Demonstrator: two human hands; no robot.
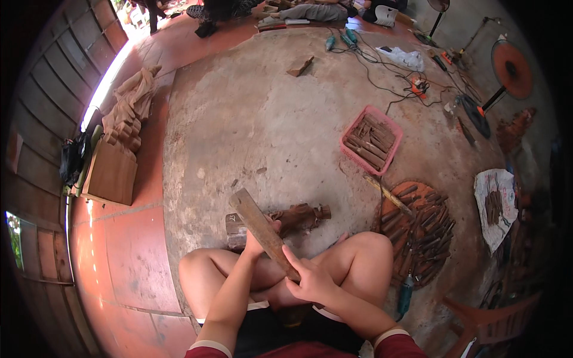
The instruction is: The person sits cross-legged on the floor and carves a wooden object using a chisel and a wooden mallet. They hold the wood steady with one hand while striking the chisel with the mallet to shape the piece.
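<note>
A long, flat wooden bar (261, 227) slants across my lap, its far end tipped up and to the left. My left hand (255, 243) is closed around its side near the middle, the fingers partly hidden by the wood. At the near end my right hand (313, 281) grips the bar, with the index finger stretched along its face. On the floor just beyond my crossed legs lies a dark, carved-looking wooden piece (301, 218). Beside it, partly behind the bar, rests a short wooden block (234, 231).
To the right, a round mat (401, 197) bears several chisel-like tools and a yellow-handled tool (391, 195). Beyond stands a pink basket (343, 149) of wooden pieces. Cords, fans (512, 70) and a white sack (488, 224) line the right; carved wood (128, 107) lies left. People sit far back.
</note>
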